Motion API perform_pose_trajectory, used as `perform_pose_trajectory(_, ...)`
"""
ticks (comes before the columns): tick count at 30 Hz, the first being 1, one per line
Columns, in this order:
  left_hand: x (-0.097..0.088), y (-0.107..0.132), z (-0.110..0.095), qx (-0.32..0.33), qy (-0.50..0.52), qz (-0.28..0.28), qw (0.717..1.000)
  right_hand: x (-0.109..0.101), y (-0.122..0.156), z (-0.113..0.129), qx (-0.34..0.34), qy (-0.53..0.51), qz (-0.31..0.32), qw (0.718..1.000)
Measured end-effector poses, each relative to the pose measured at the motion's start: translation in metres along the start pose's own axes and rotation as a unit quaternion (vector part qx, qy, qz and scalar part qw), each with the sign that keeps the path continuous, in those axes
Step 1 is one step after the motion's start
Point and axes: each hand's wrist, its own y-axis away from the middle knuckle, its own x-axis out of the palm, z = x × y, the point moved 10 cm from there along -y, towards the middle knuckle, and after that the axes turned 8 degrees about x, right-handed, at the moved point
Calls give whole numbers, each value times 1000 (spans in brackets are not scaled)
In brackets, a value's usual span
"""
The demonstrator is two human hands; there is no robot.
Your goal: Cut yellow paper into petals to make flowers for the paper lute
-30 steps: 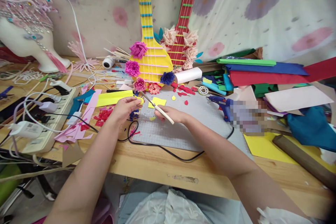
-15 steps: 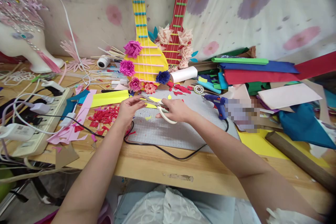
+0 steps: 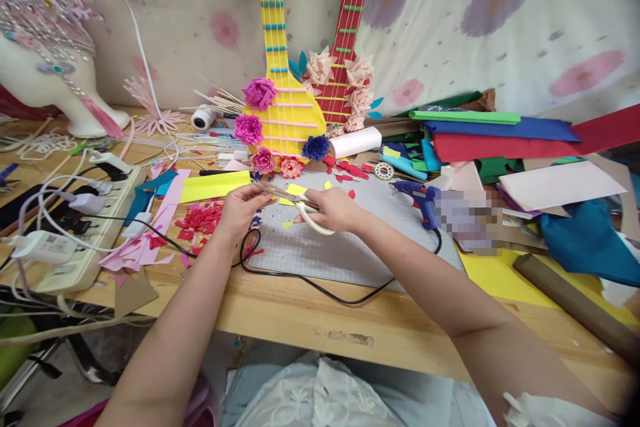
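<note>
Scissors with cream-white handles (image 3: 317, 223) are gripped in my right hand (image 3: 336, 208), above the grey cutting mat (image 3: 325, 257). Their blades point left, the tips reaching the fingers of my left hand (image 3: 243, 210). That hand is closed in a pinch at the blade tips; whatever small piece it holds is too hidden to name. Small yellow paper scraps (image 3: 287, 224) lie on the mat beneath the scissors. Just behind my left hand is a strip of yellow paper (image 3: 215, 187), and red paper clippings (image 3: 200, 219) are heaped beside my left wrist.
A yellow paper lute (image 3: 287, 117) with paper flowers and a red one (image 3: 336, 107) stand at the back. On the right are a blue glue gun (image 3: 423, 200) and stacked coloured paper (image 3: 505, 143). A power strip (image 3: 107, 227) sits left; a black cable (image 3: 305, 278) crosses the front.
The view has shifted slightly, so the table sits a little further right. Both hands and the scissors have moved slightly left over the mat, the blades nearer my left fingers.
</note>
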Motion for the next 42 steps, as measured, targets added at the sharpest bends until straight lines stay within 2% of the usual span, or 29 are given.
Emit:
perform_pose_trajectory(5,-14,2,-3,1,-3,-23,1000,3,-8,4,-2,-33,7,999)
perform_pose_trajectory(8,-18,3,-2,-13,-2,-37,999,6,-12,2,23,-126,16,992)
perform_pose_trajectory(12,-16,5,6,-36,49,-71,996,16,-13,-4,56,-276,44,958)
perform_pose_trajectory(14,-13,6,12,-50,83,-87,991,22,-13,-4,63,-350,65,932)
perform_pose_trajectory(16,-8,8,19,-70,102,-101,987,28,-14,-5,80,-435,79,894)
perform_pose_trajectory(19,-1,12,29,-97,96,-118,984,32,-19,-12,139,-562,59,813)
perform_pose_trajectory(22,8,13,34,-112,75,-110,985,33,-22,-18,184,-649,27,738)
perform_pose_trajectory(25,18,12,36,-119,64,-84,987,32,-24,-19,191,-685,8,703)
perform_pose_trajectory(30,20,13,37,-126,48,-81,988,29,-20,-27,204,-699,-24,685)
perform_pose_trajectory(32,23,15,38,-137,42,-63,988,29,-19,-28,209,-699,-29,683)
perform_pose_trajectory(37,37,20,39,-176,27,14,984,24,-18,-28,202,-691,-37,693)
perform_pose_trajectory(42,40,18,38,-178,24,21,984,22,-20,-26,187,-682,-32,707)
